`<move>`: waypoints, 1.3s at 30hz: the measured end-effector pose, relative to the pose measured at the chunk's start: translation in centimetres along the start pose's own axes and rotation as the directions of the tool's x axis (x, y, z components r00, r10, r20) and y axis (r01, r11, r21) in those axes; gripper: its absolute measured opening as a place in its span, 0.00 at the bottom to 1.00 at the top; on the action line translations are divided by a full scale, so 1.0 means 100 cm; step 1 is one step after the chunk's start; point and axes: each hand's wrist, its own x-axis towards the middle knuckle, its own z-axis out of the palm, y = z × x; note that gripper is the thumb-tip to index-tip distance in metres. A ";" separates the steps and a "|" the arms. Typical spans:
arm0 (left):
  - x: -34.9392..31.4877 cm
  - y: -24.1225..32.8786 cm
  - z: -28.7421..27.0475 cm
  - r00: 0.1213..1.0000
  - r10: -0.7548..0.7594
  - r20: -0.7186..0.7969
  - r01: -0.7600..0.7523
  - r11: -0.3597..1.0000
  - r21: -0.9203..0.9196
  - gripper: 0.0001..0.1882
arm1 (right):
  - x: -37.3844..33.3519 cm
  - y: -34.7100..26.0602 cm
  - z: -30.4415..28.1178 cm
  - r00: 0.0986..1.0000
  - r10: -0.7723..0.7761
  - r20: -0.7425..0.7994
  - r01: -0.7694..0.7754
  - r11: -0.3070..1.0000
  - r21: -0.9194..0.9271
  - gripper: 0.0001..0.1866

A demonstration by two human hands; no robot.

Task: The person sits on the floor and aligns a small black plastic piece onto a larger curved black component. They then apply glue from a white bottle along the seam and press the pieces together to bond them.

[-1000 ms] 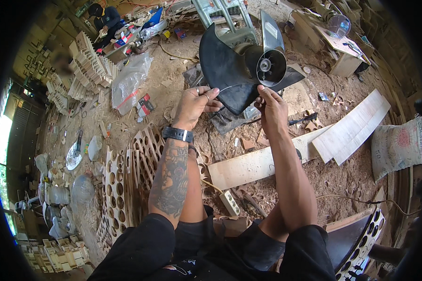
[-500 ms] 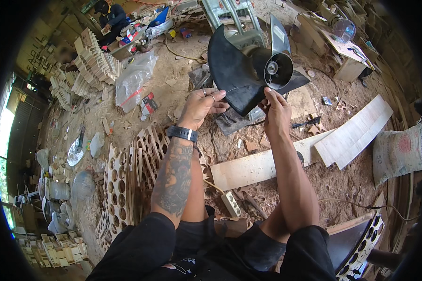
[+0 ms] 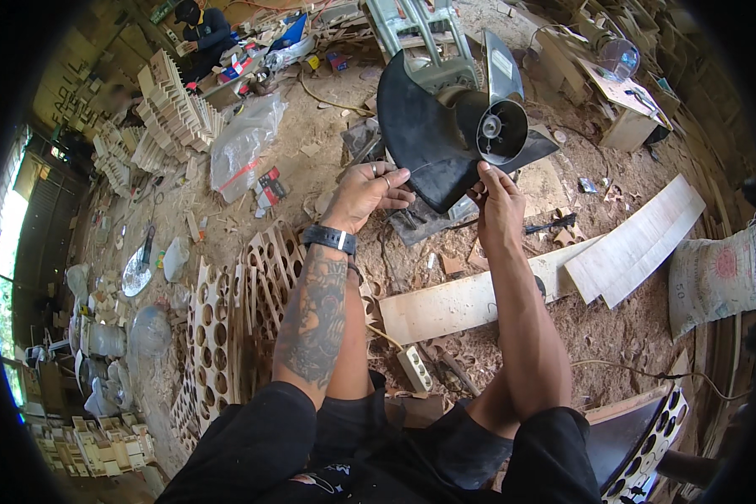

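Observation:
A black fan blade point(image 3: 420, 126) with broad curved wings and a round hollow hub point(image 3: 502, 132) stands in front of me. Behind it is a grey metal frame point(image 3: 420, 34); how the two join is hidden. My left hand point(image 3: 371, 195), with rings and a watch on the wrist, is pinched closed at the lower left edge of the wing. From its fingertips a thin pale thread point(image 3: 424, 163) runs over the wing. My right hand point(image 3: 500, 197) is pinched closed just under the hub's rim; what lies in its fingertips is too small to make out.
Pale boards point(image 3: 445, 301) lie across the dusty floor, with a power strip point(image 3: 414, 368) nearer me. Panels with round holes point(image 3: 214, 328) stand at left. A sack point(image 3: 714, 273) is at right. Another person point(image 3: 206, 34) sits far left beside stacked wooden pieces point(image 3: 172, 105).
The whole view has shifted slightly, so everything sits a little lower and to the right. Both hands keep their pinch at nearly the same places by the fan blade.

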 end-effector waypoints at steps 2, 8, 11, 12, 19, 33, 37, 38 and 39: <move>-0.001 0.000 0.001 1.000 0.021 0.001 -0.021 1.000 -0.021 0.08 | -0.001 0.001 0.002 1.000 -0.020 -0.009 0.020 1.000 0.007 0.09; 0.000 -0.003 0.004 0.996 0.092 -0.009 -0.091 0.996 0.011 0.08 | -0.001 -0.001 0.003 1.000 -0.010 -0.006 0.010 1.000 -0.007 0.09; 0.000 -0.006 0.006 0.993 0.120 -0.003 -0.120 0.992 0.049 0.09 | -0.001 -0.007 0.000 1.000 0.011 0.029 -0.010 1.000 -0.024 0.08; 0.000 -0.006 0.006 0.993 0.122 0.000 -0.122 0.991 0.062 0.09 | -0.001 -0.010 -0.002 0.999 0.038 0.026 -0.037 0.999 -0.010 0.07; 0.002 -0.010 0.005 0.995 0.102 -0.001 -0.102 0.993 0.060 0.10 | 0.000 -0.015 -0.004 0.998 0.063 0.022 -0.063 0.998 -0.014 0.05; 0.000 -0.008 0.002 1.000 0.011 -0.014 -0.011 1.000 -0.016 0.11 | 0.001 -0.011 -0.001 1.000 0.000 0.005 0.001 0.998 -0.058 0.08; 0.000 -0.006 0.000 0.999 -0.033 -0.002 0.033 0.999 0.028 0.12 | 0.000 -0.011 -0.001 1.000 -0.005 0.003 0.005 0.997 -0.073 0.07; 0.000 -0.005 -0.001 1.000 -0.022 0.005 0.022 1.000 0.016 0.12 | -0.001 -0.010 -0.001 1.000 -0.002 0.007 0.003 0.998 -0.068 0.07; 0.000 -0.004 -0.001 1.000 -0.017 -0.003 0.017 1.000 0.013 0.13 | -0.001 -0.010 -0.001 1.000 0.003 0.028 -0.002 0.998 -0.057 0.07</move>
